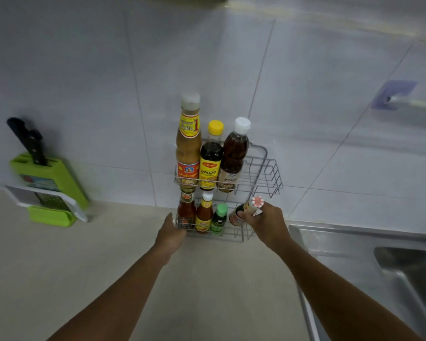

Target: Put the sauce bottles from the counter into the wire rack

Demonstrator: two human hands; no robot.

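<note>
A two-tier wire rack (pixel 268 173) hangs on the tiled wall. Its upper tier holds three tall bottles: a tan sauce bottle (pixel 188 141), a dark yellow-capped bottle (pixel 210 158) and a white-capped bottle (pixel 234 153). In the lower tier stand two red sauce bottles (pixel 186 212), (pixel 204 215) and a small green bottle (pixel 219 219). My right hand (pixel 266 221) is shut on a dark bottle with a red-and-white cap (pixel 246 209), tilted over the lower tier's right end. My left hand (pixel 170 232) rests at the rack's lower left corner, fingers touching the wire.
A green knife block with a dark-handled knife (pixel 47 178) stands at the left against the wall. A steel sink (pixel 379 257) lies to the right of the rack. A purple wall hook (pixel 394 94) sits up right. Beige counter (pixel 84 267) stretches in front.
</note>
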